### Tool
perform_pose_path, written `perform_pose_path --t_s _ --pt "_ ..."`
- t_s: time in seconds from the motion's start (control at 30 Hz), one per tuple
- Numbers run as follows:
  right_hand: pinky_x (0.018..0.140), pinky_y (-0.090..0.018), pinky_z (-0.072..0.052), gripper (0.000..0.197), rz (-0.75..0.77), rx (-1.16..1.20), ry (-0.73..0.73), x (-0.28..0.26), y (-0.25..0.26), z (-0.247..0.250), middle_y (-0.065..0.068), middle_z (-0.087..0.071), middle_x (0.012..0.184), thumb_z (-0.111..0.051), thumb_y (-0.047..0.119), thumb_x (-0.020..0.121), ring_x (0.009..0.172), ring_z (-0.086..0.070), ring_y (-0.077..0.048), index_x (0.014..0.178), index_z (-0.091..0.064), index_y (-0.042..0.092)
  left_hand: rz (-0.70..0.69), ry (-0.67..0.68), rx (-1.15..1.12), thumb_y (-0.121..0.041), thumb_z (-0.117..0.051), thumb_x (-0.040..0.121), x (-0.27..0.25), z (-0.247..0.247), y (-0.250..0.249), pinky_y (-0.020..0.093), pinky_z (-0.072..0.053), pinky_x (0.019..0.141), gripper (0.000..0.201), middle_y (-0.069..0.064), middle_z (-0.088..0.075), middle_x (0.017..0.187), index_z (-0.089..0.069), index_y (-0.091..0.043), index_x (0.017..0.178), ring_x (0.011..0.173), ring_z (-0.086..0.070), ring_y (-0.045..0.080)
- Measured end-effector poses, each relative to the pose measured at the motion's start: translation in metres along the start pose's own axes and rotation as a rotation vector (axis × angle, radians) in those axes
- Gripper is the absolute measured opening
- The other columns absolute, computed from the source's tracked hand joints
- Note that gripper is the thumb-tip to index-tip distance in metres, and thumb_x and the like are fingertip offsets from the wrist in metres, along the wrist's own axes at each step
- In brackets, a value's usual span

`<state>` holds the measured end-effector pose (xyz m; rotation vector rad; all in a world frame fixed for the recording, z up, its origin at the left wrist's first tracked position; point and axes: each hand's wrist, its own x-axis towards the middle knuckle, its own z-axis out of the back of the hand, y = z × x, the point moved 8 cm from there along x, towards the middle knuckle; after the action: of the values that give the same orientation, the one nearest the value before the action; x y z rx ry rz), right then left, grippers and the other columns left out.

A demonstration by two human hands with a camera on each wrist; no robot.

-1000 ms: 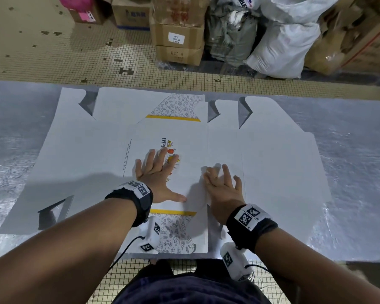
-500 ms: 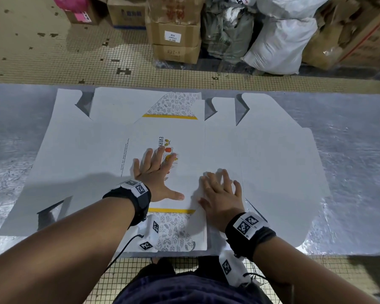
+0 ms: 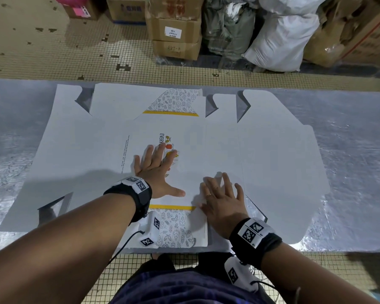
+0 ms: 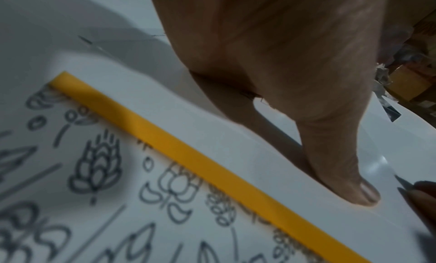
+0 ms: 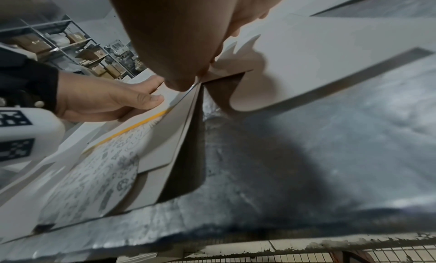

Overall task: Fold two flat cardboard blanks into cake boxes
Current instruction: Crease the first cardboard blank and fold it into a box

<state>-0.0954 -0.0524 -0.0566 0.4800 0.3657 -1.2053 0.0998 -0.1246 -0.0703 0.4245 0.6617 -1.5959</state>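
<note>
- Big flat white cardboard blank (image 3: 272,163) lies unfolded on the silver foil-covered table (image 3: 355,150), spanning most of its width, cut-out flaps at far and near edges.
- Middle part is folded over: a printed panel (image 3: 184,132) faces up, with a yellow stripe near its far end and another yellow stripe (image 4: 188,155) near its near end, grey leaf-pattern flaps beyond each stripe, small colour logo with text "EVER..." partly under the left fingers.
- Right wrist view shows more than one cardboard layer stacked at the near edge (image 5: 179,136); cannot tell whether that is a second blank or the same one doubled.
- Left hand (image 3: 157,174) flat on the printed panel, palm down, fingers straight and spread, thumb stuck out to the right just far of the near yellow stripe; pressing, grasping nothing.
- Right hand (image 3: 223,202) flat on the plain white cardboard just right of the printed panel's right edge, fingers straight and slightly spread, pressing down, nothing grasped; ring on one finger.
- Hands near each other, not touching.
- Both wrists carry black bands with black-and-white marker tags (image 3: 253,230).
- Beyond the table's far edge: tan small-tile floor (image 3: 53,51), brown cardboard cartons (image 3: 173,34) stacked, white sack (image 3: 279,44), grey-green bundle (image 3: 226,29).
- Metal shelving with boxes (image 5: 78,43) seen in right wrist view, far left.
</note>
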Motion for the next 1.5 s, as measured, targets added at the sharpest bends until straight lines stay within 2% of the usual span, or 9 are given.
perform_pose_path --t_s 0.53,0.6,0.7,0.8,0.87,0.97,1.13,1.4,1.5 --pt "0.117 -0.057 0.009 0.063 -0.064 -0.009 0.007 -0.023 0.008 -0.011 0.01 0.005 0.165 -0.014 0.059 0.098 0.151 0.018 -0.03 0.155 -0.013 0.032 -0.063 -0.071 -0.036 -0.095 -0.059 0.053 -0.001 0.001 -0.001 0.051 0.027 0.11 0.13 -0.019 0.046 0.151 0.022 -0.055 0.147 0.138 0.047 0.014" --pt "0.118 -0.056 0.005 0.071 -0.049 0.016 0.003 -0.023 0.009 -0.008 0.01 -0.003 0.165 -0.003 0.062 0.09 0.152 0.01 -0.028 0.153 -0.021 0.034 -0.08 -0.087 -0.062 -0.092 -0.062 0.054 -0.001 0.002 0.0 0.051 0.026 0.112 0.128 -0.02 0.042 0.153 0.019 -0.056 0.147 0.139 0.045 0.013" --pt "0.114 -0.049 -0.02 0.078 0.0 0.142 -0.118 -0.017 0.006 0.011 0.006 -0.039 0.154 -0.006 0.06 0.081 0.148 -0.021 -0.025 0.135 -0.055 0.032 -0.132 -0.161 -0.452 -0.074 -0.069 0.066 -0.01 0.016 0.003 0.046 0.01 0.122 0.106 -0.019 0.006 0.165 -0.016 -0.048 0.154 0.151 0.017 0.009" --pt "0.093 -0.04 -0.037 0.052 0.023 0.222 -0.265 -0.005 -0.005 0.028 0.006 -0.067 0.12 -0.031 0.052 0.085 0.124 -0.05 -0.027 0.098 -0.075 0.028 -0.059 -0.49 -1.122 -0.032 -0.076 0.087 -0.035 0.042 0.04 0.032 -0.032 0.115 0.061 -0.008 -0.05 0.148 -0.051 -0.029 0.143 0.139 -0.043 0.013" --pt "0.085 -0.037 -0.04 0.043 0.031 0.231 -0.254 0.005 -0.011 0.028 0.01 -0.068 0.104 -0.039 0.05 0.084 0.112 -0.052 -0.026 0.09 -0.074 0.026 0.173 -0.729 -1.033 -0.021 -0.072 0.09 -0.06 0.049 0.078 0.029 -0.041 0.102 0.042 -0.001 -0.063 0.132 -0.06 -0.018 0.13 0.124 -0.057 0.019" --pt "0.092 -0.04 -0.044 0.052 0.023 0.326 -0.216 0.015 -0.017 0.03 0.007 -0.066 0.115 -0.041 0.056 0.08 0.116 -0.047 -0.026 0.111 -0.069 0.024 0.412 -0.632 -0.832 -0.037 -0.065 0.081 -0.076 0.031 0.103 0.039 -0.044 0.101 0.045 0.011 -0.068 0.116 -0.064 -0.012 0.118 0.115 -0.061 0.033" --pt "0.104 -0.043 -0.038 0.092 0.04 0.369 -0.128 0.014 -0.02 0.032 0.006 -0.049 0.142 -0.013 0.074 0.071 0.131 -0.033 -0.026 0.146 -0.043 0.029 0.422 -0.474 -0.949 -0.032 -0.064 0.094 -0.088 0.018 0.088 0.029 -0.038 0.092 0.053 0.005 -0.063 0.118 -0.049 -0.014 0.142 0.104 -0.057 0.021" --pt "0.114 -0.043 -0.028 0.064 0.111 0.309 0.019 0.014 -0.022 0.032 0.004 -0.034 0.155 -0.03 0.062 0.095 0.139 -0.023 -0.027 0.151 -0.034 0.031 0.626 -0.334 -1.017 -0.067 -0.055 0.06 -0.104 -0.012 0.072 0.05 -0.04 0.11 0.109 0.014 -0.049 0.142 -0.02 -0.025 0.154 0.128 -0.049 0.037" --pt "0.114 -0.043 -0.026 0.059 0.156 0.254 0.025 0.009 -0.02 0.033 0.002 -0.027 0.159 -0.035 0.053 0.1 0.141 -0.02 -0.028 0.153 -0.03 0.026 0.6 -0.353 -1.106 -0.061 -0.063 0.075 -0.108 -0.022 0.053 0.048 -0.036 0.111 0.101 0.011 -0.042 0.15 -0.013 -0.03 0.156 0.134 -0.044 0.034"
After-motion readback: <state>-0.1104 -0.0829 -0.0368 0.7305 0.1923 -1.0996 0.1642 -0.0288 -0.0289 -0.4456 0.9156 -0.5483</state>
